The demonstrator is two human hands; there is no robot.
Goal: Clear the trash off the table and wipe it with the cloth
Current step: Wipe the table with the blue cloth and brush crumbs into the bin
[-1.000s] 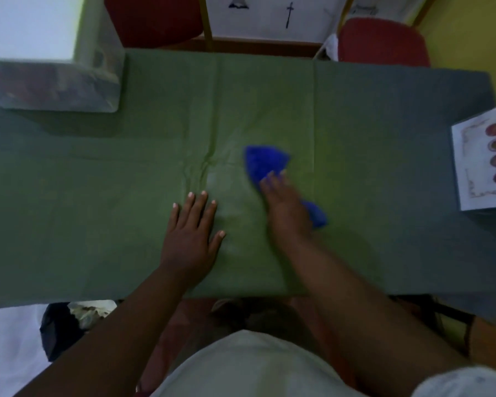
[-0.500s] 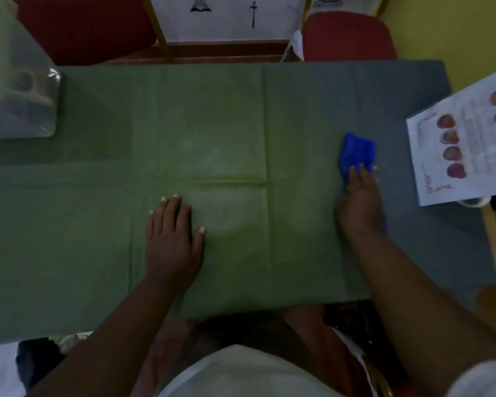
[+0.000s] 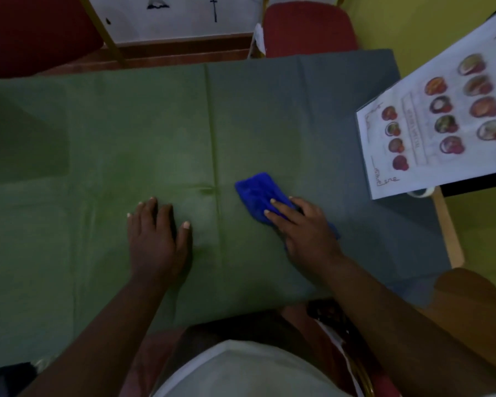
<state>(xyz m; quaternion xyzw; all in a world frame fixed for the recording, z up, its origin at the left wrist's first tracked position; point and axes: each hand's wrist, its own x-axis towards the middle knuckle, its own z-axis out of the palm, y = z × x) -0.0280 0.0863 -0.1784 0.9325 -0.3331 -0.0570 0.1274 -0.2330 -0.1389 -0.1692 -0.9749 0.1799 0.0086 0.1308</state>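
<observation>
Two red chairs (image 3: 307, 30) stand beyond the green table (image 3: 69, 224), and one printed sheet (image 3: 424, 170) lies at its right edge. One blue cloth (image 3: 255, 190) lies mid-table under the right hand (image 3: 307, 233), whose fingers are straight. The left hand (image 3: 155, 239) rests flat nearby.

Left hand (image 3: 156, 239) and right hand (image 3: 307, 230) both flat, palms down.

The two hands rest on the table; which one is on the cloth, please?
The right hand: it presses the blue cloth, while the left hand lies flat on the green table.
</observation>
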